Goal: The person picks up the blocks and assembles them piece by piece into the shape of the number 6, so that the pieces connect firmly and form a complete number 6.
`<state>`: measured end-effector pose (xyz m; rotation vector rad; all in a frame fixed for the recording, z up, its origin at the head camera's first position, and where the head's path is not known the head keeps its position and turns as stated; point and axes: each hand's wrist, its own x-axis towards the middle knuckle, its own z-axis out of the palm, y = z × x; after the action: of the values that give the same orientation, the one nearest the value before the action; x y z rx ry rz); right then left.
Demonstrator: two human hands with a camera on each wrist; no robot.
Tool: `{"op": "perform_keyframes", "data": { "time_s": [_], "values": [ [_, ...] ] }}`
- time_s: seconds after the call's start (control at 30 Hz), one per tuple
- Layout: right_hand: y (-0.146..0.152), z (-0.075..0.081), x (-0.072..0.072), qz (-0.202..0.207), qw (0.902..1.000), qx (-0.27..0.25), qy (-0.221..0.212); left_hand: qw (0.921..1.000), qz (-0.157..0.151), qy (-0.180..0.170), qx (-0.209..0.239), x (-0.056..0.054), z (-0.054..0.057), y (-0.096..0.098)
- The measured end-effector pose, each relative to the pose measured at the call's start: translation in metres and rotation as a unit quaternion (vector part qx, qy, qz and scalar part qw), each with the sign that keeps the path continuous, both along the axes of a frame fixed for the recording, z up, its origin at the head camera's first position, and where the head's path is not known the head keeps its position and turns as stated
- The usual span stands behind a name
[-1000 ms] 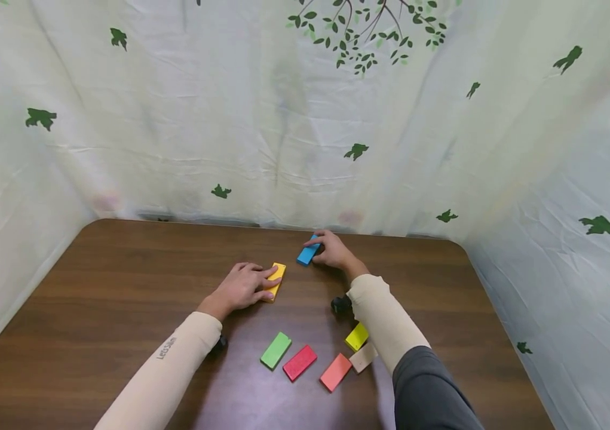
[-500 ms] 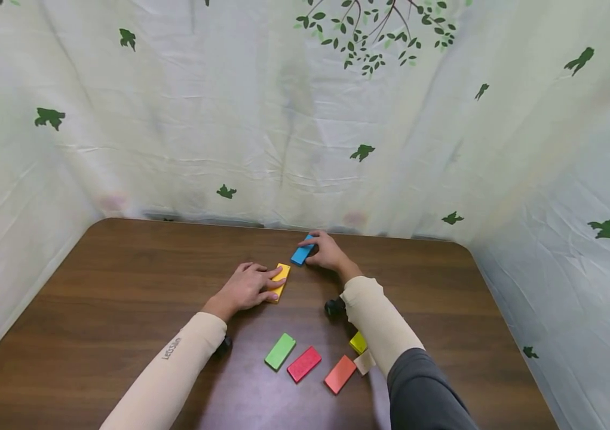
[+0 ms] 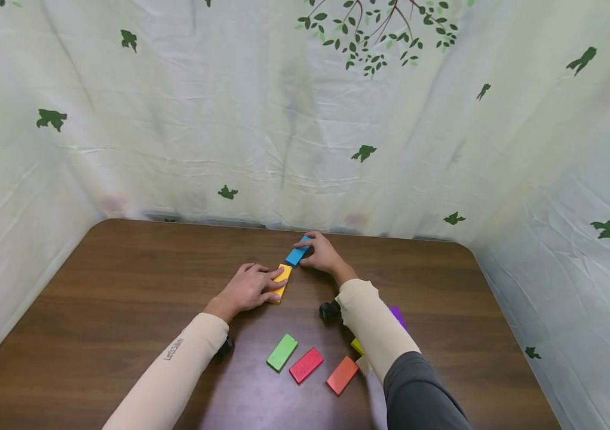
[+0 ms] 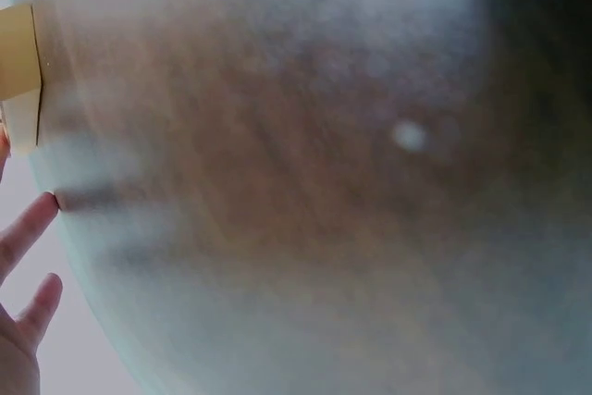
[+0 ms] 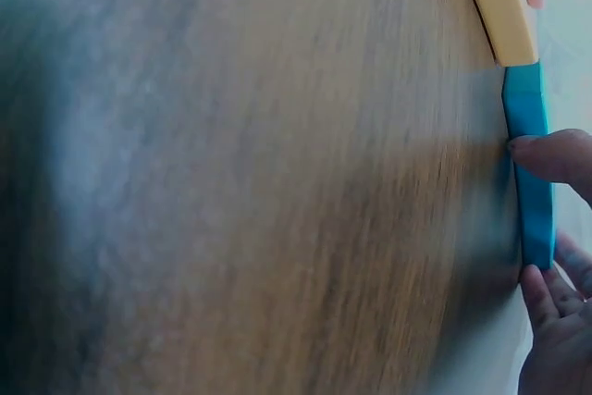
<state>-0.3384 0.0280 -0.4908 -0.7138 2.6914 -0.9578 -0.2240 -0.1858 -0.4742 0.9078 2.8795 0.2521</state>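
Note:
My left hand [image 3: 248, 288] rests on an orange-yellow block [image 3: 285, 274], with fairly straight fingers across its top and the thumb near its lower end. Just beyond it, my right hand [image 3: 322, 255] pinches a blue block [image 3: 295, 255] lying flat on the table. In the right wrist view, the thumb touches the side of the blue block [image 5: 532, 201] and other fingers are at its far end. The near end of the blue block appears to meet the orange-yellow block [image 5: 498, 6]. Only a corner of the orange-yellow block [image 4: 18, 53] shows in the left wrist view.
Green [image 3: 282, 353], red [image 3: 306, 365] and orange-red [image 3: 342, 375] blocks lie on the brown wooden table [image 3: 149, 280] nearer the body. Yellow [image 3: 357, 346], pale wood [image 3: 364, 365] and purple [image 3: 398, 315] blocks are partly hidden by the right forearm. A patterned curtain [image 3: 261, 119] stands behind the table.
My right hand has slid the blue block left, up to the orange-yellow one. My left hand stays on its block. A purple block now shows beyond the right forearm.

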Motion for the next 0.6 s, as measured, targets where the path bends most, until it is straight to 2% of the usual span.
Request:
{"op": "perform_keyframes", "data": {
  "time_s": [0.6],
  "values": [
    [-0.0080,0.0002,0.0011,-0.003,0.9999,0.006,-0.009,0.9999,0.005,0.004,0.012,0.0010,-0.0001,-0.0003]
  ]
}}
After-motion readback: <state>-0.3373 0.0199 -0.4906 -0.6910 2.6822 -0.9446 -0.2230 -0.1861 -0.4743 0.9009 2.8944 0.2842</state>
